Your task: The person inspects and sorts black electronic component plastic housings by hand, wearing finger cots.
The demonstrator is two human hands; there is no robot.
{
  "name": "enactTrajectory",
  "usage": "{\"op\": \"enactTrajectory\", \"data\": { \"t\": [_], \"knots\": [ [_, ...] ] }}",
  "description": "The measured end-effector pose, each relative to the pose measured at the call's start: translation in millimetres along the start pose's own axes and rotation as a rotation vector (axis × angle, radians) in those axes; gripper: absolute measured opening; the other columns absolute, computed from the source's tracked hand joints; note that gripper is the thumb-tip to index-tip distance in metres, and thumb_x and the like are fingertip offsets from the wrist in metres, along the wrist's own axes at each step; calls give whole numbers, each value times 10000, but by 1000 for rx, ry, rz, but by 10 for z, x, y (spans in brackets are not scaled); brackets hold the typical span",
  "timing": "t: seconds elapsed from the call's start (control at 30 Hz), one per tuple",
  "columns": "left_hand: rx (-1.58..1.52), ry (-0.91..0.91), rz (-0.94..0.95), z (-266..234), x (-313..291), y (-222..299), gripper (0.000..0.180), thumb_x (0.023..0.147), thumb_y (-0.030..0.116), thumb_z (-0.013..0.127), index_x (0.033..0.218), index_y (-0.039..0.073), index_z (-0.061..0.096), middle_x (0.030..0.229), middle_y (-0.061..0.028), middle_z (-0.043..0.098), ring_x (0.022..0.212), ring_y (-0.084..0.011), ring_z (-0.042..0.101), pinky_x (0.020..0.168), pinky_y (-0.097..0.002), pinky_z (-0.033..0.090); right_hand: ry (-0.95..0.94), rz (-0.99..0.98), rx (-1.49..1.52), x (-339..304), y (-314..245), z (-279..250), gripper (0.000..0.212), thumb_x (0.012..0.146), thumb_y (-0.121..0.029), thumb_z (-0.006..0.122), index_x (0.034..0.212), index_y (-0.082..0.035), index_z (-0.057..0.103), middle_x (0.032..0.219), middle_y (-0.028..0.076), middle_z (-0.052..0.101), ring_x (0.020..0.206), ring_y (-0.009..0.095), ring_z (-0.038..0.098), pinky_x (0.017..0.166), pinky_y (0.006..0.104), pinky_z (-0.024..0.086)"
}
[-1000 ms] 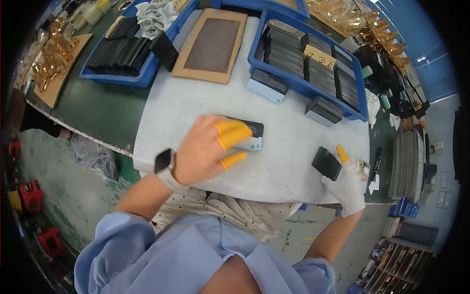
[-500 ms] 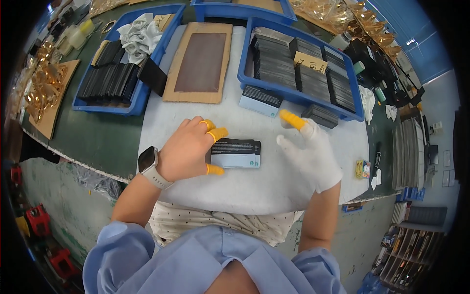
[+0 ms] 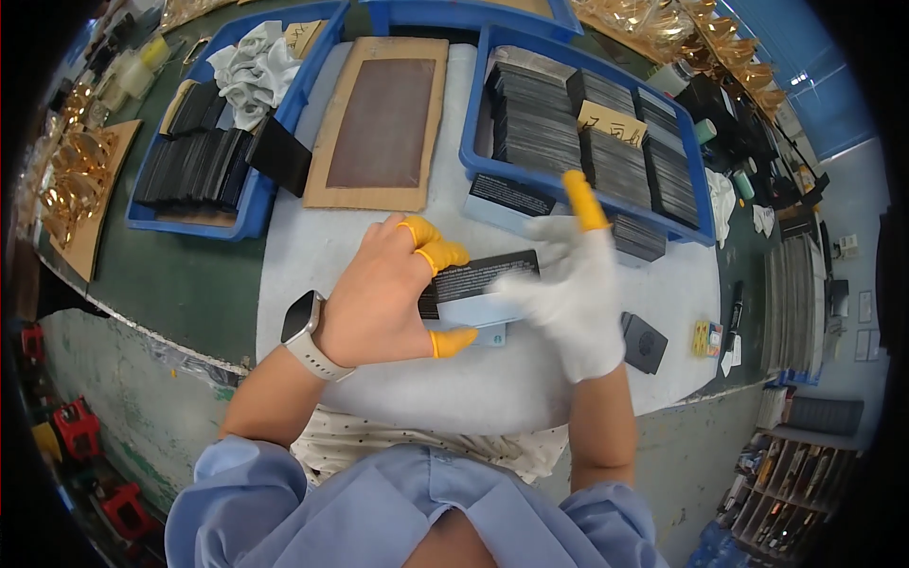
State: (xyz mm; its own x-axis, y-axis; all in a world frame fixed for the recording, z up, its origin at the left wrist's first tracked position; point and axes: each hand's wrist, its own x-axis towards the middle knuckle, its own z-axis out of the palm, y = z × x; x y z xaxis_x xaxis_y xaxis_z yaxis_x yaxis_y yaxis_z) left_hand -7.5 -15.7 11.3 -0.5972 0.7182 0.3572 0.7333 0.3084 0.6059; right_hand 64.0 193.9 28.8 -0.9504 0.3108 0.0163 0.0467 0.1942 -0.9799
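A small stack of black-and-pale-blue cards [image 3: 473, 282] lies on the padded white mat, its upper card tilted over a lower one. My left hand [image 3: 379, 298], with yellow finger cots and a watch at the wrist, is closed around the left end of the cards. My white-gloved right hand [image 3: 568, 293] is partly blurred; its thumb overlaps the cards' right part, and the yellow-capped finger points away, fingers apart. Whether the thumb touches the card I cannot tell. To the right of that hand lies a small dark square block [image 3: 644, 343].
A blue bin [image 3: 705, 204] packed with dark cards stands at the back right, with another card stack [image 3: 511, 197] against its front. At the left, a second blue bin [image 3: 256, 222] holds black pieces and a rag. Between them lies a cardboard-framed brown panel [image 3: 383, 123].
My right hand has swung left over the cards. The top card is now turned slightly, its right end higher. The dark square block has come into sight beside the glove.
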Motion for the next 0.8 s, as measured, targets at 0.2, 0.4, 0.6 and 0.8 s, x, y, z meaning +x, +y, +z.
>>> {"op": "enactTrajectory", "data": {
  "t": [0.2,0.4,0.6,0.8],
  "knots": [
    [-32,128,-16,112,-68,-119,665,617,371,926,1161,55,710,1084,-132,589,1033,-318,545,925,-421,413,74,-31,-115,94,86,8,785,892,-198,831,1545,-35,428,1140,89,660,1024,148,660,881,324,553],
    [-72,153,-7,146,-86,-158,670,626,359,925,1180,55,702,1084,-126,585,1036,-307,547,930,-416,411,236,11,73,12,-2,90,565,964,-123,733,1472,-19,508,939,1,635,757,51,563,698,209,491],
    [-69,106,13,140,-128,-109,690,627,364,929,1198,51,701,1102,-131,580,1043,-317,548,948,-407,403,133,-29,-86,40,9,59,488,1006,-117,686,1459,-22,529,890,-12,636,732,41,555,709,223,499],
    [-86,87,40,233,-109,-139,703,620,350,939,1209,51,698,1132,-140,569,1055,-331,545,963,-412,419,143,-106,-134,-19,103,88,446,1007,-129,676,1431,-45,567,857,-20,649,738,26,568,676,198,484]
  ]
}}
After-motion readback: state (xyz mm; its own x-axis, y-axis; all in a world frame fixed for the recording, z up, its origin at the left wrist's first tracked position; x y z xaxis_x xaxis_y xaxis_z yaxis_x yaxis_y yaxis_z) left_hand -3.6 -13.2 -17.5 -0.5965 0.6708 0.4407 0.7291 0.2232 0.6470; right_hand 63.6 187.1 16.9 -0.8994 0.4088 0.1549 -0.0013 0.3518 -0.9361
